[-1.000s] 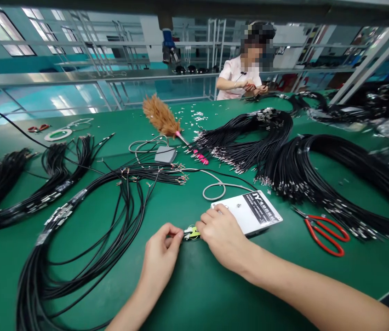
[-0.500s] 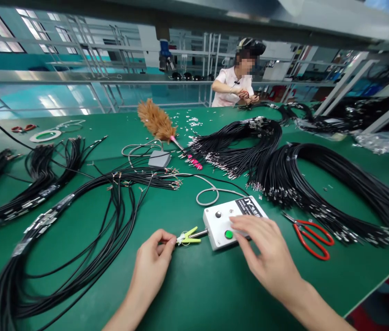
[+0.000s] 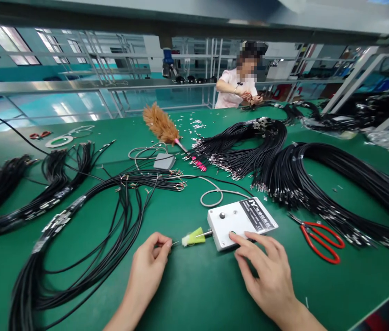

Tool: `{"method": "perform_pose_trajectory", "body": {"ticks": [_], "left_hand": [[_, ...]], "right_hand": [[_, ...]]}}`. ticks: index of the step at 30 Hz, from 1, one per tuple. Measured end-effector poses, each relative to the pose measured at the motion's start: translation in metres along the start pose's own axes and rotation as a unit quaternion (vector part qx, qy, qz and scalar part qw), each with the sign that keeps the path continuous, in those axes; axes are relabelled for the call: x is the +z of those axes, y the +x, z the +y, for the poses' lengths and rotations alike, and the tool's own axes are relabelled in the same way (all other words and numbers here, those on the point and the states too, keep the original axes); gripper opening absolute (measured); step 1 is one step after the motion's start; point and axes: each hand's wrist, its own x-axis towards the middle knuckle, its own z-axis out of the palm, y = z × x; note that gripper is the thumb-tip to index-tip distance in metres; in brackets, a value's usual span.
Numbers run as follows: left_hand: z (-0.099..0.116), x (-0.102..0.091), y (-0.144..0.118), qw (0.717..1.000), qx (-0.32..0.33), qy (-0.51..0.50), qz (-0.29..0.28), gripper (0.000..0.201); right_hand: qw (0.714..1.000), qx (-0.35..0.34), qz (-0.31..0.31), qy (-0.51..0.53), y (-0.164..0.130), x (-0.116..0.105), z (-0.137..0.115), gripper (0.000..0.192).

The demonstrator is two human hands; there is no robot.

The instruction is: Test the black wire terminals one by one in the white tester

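Observation:
My left hand (image 3: 151,259) pinches a thin wire (image 3: 175,242) whose short end sticks out past the fingertips. Just right of it, apart from the fingers, a blurred yellow clip (image 3: 196,236) sits on the metal shaft (image 3: 208,233) of a white control box (image 3: 231,218). My right hand (image 3: 266,271) rests over the box's front edge with its fingers spread and nothing held. Its index fingertip lies on the green button (image 3: 232,233), mostly covering it. A black knob (image 3: 222,215) shows on the box top.
Red-handled scissors (image 3: 322,239) lie right of the box. Black cable bundles (image 3: 77,276) spread on the left, more cables (image 3: 284,177) on the right. A brown duster (image 3: 162,125) and grey pedal (image 3: 164,161) lie behind. Across the green table (image 3: 180,294) a person (image 3: 237,87) works.
My right index finger has come down onto the green button. A gap has opened between my left fingertips and the clip, which has turned and blurred. The view has shifted slightly.

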Motion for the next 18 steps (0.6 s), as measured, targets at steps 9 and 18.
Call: {"method": "perform_pose_trajectory", "body": {"ticks": [9, 18], "left_hand": [[0.016, -0.026, 0.007, 0.998, 0.063, -0.002, 0.029, 0.034], [0.043, -0.112, 0.127, 0.921, 0.169, 0.169, 0.309, 0.022]], "right_hand": [[0.996, -0.075, -0.017, 0.053, -0.014, -0.006, -0.016, 0.019], [0.996, -0.065, -0.042, 0.044, -0.029, 0.002, -0.025, 0.015]]}}
